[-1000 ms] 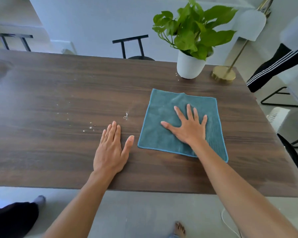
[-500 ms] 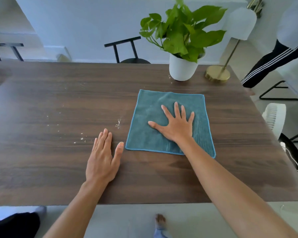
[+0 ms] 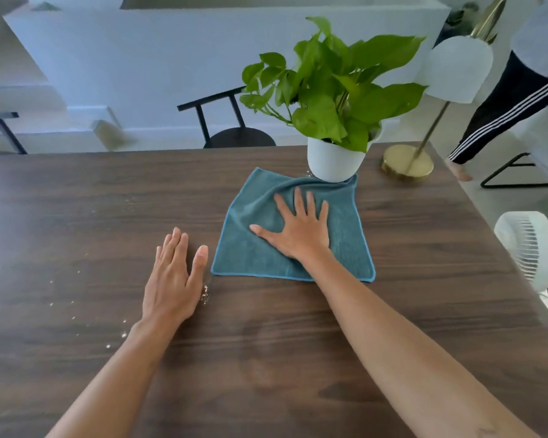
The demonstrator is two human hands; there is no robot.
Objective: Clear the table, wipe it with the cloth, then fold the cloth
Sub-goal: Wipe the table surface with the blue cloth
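Observation:
A teal cloth lies spread on the dark wooden table, its far edge bunched against a white plant pot. My right hand presses flat on the cloth with fingers spread. My left hand rests flat on the bare wood just left of the cloth, fingers together. Small white crumbs lie by my left hand's thumb side, and more are scattered to the left.
A leafy green plant fills the pot at the table's far side. A brass lamp base stands to its right. A black chair is behind the table, a white fan off the right edge, and a person's leg at far right.
My right hand has pushed the cloth away from me until its far edge wrinkled against the pot. My left hand stays flat on the table, and the small crumb heap now lies beside it.

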